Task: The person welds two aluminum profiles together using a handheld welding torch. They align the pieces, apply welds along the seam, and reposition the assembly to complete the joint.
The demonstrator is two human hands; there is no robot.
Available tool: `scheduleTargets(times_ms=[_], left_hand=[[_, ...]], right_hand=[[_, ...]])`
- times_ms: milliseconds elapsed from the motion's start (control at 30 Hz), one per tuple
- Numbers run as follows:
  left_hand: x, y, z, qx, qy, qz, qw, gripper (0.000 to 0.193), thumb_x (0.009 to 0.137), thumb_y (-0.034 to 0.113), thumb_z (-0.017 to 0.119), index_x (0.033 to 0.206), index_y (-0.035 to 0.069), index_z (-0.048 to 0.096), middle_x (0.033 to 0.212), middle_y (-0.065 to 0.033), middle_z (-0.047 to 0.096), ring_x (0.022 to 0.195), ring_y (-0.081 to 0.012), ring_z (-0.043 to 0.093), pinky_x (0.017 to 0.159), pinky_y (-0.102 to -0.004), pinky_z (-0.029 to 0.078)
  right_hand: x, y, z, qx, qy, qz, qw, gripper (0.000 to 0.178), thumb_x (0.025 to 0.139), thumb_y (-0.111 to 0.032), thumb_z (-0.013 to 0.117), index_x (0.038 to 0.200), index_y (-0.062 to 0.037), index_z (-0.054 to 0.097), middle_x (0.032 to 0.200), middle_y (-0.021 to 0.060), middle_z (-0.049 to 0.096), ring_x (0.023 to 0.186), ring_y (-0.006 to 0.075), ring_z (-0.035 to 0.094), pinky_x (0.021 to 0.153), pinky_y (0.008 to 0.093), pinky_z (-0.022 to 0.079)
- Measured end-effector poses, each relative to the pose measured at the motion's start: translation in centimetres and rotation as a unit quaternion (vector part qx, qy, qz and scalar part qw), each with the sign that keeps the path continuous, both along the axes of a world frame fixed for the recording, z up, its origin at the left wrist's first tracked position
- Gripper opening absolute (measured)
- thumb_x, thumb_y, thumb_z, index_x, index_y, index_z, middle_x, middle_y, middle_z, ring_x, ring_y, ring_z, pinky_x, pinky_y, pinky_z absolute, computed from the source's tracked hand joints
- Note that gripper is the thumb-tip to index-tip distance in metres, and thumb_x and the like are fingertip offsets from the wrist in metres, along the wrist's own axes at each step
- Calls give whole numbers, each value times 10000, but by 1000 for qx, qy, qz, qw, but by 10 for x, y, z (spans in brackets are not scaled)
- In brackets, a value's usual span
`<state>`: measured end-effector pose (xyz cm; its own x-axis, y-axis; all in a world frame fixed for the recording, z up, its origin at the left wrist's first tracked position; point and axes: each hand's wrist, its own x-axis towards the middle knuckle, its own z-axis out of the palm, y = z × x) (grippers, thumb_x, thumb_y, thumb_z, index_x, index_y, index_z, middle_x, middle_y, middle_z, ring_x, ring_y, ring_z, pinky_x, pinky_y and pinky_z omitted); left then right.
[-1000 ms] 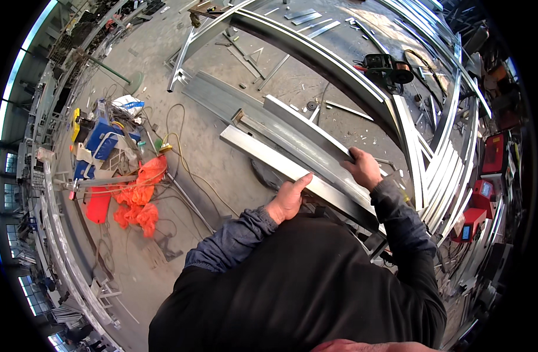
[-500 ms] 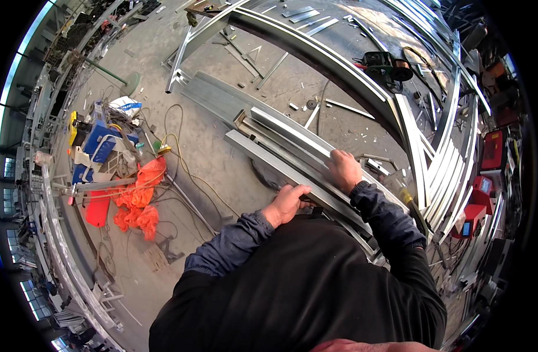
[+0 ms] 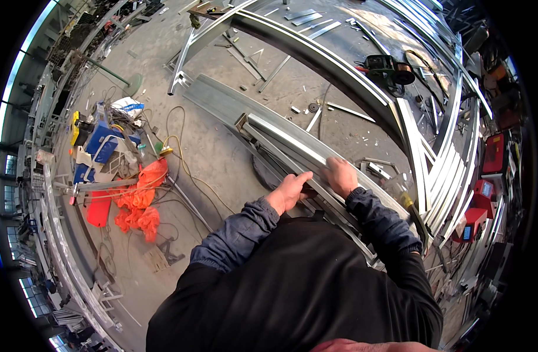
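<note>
Two long silvery metal profiles lie side by side on a wide metal beam (image 3: 213,100) that slants from upper left to lower right in front of me. My left hand (image 3: 289,192) is closed on the nearer profile (image 3: 283,159), thumb on top and the other fingers mostly hidden beneath. That profile is tilted, with a narrow side showing. Just to the right, my right hand (image 3: 341,176) is curled over the farther profile (image 3: 286,136), slightly blurred. Its fingertips are partly hidden.
Orange cloth (image 3: 146,199), blue boxes (image 3: 102,144) and loose cables lie on the floor at left. A curved metal frame (image 3: 316,53) arches beyond the beam. A wire-spool machine (image 3: 389,71) stands at far right, above stacked metal strips (image 3: 445,182). Red machines (image 3: 474,217) stand at right.
The nearer profile has turned from its broad face to a narrower side and moved in against the farther one. My left hand moved slightly right, my right hand slightly left and nearer.
</note>
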<state>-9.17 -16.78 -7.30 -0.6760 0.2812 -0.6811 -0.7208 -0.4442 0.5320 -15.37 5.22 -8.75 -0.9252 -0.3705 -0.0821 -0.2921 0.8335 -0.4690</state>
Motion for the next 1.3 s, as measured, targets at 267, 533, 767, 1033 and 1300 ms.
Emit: scheduleTargets(times_ms=[267,533,767,1033,1300], left_hand=[[-11,-1,-9,-16,-19,3,1000,543,1088,413,740,1436,6,648,1340,-130,738,1198,-300,726,1025,-520,597],[-25,9,-11,-50,-38,52,997,502,1075,406,745,1349,-9,680,1240,-122,753,1067,-272,736,845,-445,631],[-34,3,-24,-93,-44,45,994,550,1067,401,755,1373,-41,638,1248,-171,745,1077,-311,747,865,-467,660],[-43,-10,-26,-164,-62,-83,981,672,1095,526,612,1348,-97,607,1092,-254,755,823,-346,793,674,-434,669],[-37,-10,-14,-216,-84,-119,965,786,1067,727,564,1239,-37,643,928,-187,772,718,-269,764,628,-388,607]], right_hand=[[-20,1,18,-30,-71,37,996,308,962,-306,747,1032,-10,703,1064,233,752,1033,476,729,880,560,583],[-33,8,15,-44,-92,69,992,321,976,-312,734,1047,0,705,1087,257,745,1082,484,713,923,553,570],[-41,7,7,-38,-91,86,991,347,997,-337,727,1062,3,701,1107,256,741,1094,485,709,940,549,568],[-34,1,28,-41,-99,78,991,319,993,-329,739,1097,-29,709,1122,227,739,1103,468,707,946,541,569],[-18,-1,16,-33,-50,73,995,292,990,-302,742,1141,-55,703,1105,202,722,1092,446,684,964,525,544]])
